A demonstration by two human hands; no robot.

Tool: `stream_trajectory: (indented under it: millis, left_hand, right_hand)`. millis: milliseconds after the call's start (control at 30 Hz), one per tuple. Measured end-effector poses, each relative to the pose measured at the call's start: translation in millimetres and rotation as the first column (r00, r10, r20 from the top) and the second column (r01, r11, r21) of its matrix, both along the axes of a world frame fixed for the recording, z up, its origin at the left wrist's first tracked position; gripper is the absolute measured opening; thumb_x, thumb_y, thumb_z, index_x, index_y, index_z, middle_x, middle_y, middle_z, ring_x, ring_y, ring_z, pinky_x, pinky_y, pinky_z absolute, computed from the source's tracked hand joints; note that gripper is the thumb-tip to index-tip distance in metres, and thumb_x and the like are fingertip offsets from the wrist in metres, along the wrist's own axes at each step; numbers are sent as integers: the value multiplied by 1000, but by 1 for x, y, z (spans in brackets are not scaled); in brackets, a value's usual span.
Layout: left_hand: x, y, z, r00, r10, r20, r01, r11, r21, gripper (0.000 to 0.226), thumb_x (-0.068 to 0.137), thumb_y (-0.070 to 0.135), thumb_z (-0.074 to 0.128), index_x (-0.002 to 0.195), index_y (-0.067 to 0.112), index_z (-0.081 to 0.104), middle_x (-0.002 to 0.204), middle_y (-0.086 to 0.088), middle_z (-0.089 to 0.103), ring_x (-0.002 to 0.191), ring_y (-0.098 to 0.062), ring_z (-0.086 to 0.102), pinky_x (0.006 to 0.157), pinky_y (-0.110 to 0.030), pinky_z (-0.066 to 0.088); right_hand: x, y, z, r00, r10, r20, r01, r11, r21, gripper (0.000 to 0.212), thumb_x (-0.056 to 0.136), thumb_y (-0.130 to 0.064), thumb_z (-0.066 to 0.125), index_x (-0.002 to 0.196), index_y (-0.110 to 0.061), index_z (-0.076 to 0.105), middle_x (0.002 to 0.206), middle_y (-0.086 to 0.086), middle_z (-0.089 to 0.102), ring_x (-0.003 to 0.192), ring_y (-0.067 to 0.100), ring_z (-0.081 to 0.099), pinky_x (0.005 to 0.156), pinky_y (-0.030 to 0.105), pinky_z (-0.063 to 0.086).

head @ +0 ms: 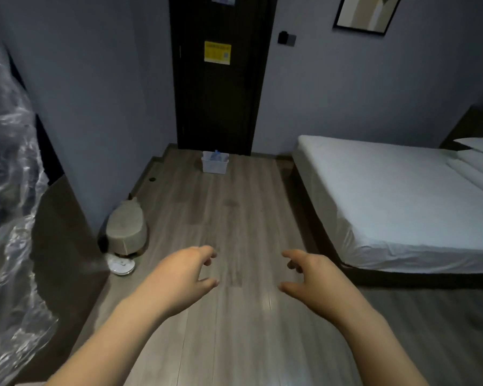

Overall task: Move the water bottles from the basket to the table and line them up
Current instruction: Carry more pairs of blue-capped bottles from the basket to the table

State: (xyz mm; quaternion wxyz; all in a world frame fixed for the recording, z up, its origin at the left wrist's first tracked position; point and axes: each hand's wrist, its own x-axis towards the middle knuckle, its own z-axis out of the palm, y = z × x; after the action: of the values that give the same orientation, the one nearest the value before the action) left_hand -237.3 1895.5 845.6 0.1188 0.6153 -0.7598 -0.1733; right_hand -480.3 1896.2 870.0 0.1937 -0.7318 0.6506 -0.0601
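A small white basket [214, 164] stands on the wooden floor far ahead, right in front of a dark door. A water bottle with a blue cap [216, 155] pokes out of its top; how many bottles lie inside I cannot tell. My left hand [183, 270] and my right hand [313, 274] reach forward over the floor, well short of the basket. Both have loosely curled fingers and hold nothing. No table is in view.
A bed with white sheets [396, 207] fills the right side. A beige stool [126, 232] and a white round device [121, 265] sit by the left wall. Crinkled clear plastic [9, 218] covers something at the far left. The dark door [221, 79] is closed.
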Motion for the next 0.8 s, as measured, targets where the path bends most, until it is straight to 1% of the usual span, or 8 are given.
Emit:
stream_trajectory:
  millis: [200,400,467,633,800]
  left_hand:
    - [-16,-107,-3,1000,-21,8,21,1000,-13,47,86,46,59,128,28,48,122,13,57,112,-8,55,91,-25,45]
    - [-47,-218,5,1000,12,18,-11,999,-46,45,86,45,59,126,27,50,121,11,58,112,-8,54,93,-26,44]
    - [-58,-255,12,999,25,21,-24,998,-49,44,85,45,60,124,27,50,120,11,58,111,-8,54,93,-25,44]
    - [-73,-333,17,998,57,-6,-58,997,-55,41,85,42,61,121,26,53,118,10,58,107,-8,55,91,-24,44]
    - [-72,-401,10,996,81,-24,-82,996,-30,43,85,42,62,124,28,51,120,11,58,109,-6,54,92,-22,43]
  right_hand:
    - [-15,-107,-7,1000,9,20,-9,1000,-8,65,86,-39,66,143,-29,39,133,-8,55,116,8,55,94,23,47]
    - [-45,-229,-2,997,20,71,-18,999,-37,60,86,-37,67,140,-28,44,131,-7,56,114,8,56,91,21,47]
    - [-56,-270,5,997,44,63,-40,998,-56,59,86,-38,67,140,-27,45,130,-8,57,113,7,56,90,20,47]
    - [-71,-357,10,995,81,61,-76,994,-79,58,85,-39,67,138,-26,47,129,-6,59,114,9,57,93,24,49]
    - [-69,-428,4,992,106,73,-102,993,-59,58,85,-40,67,137,-26,48,129,-7,58,113,6,57,90,18,45]
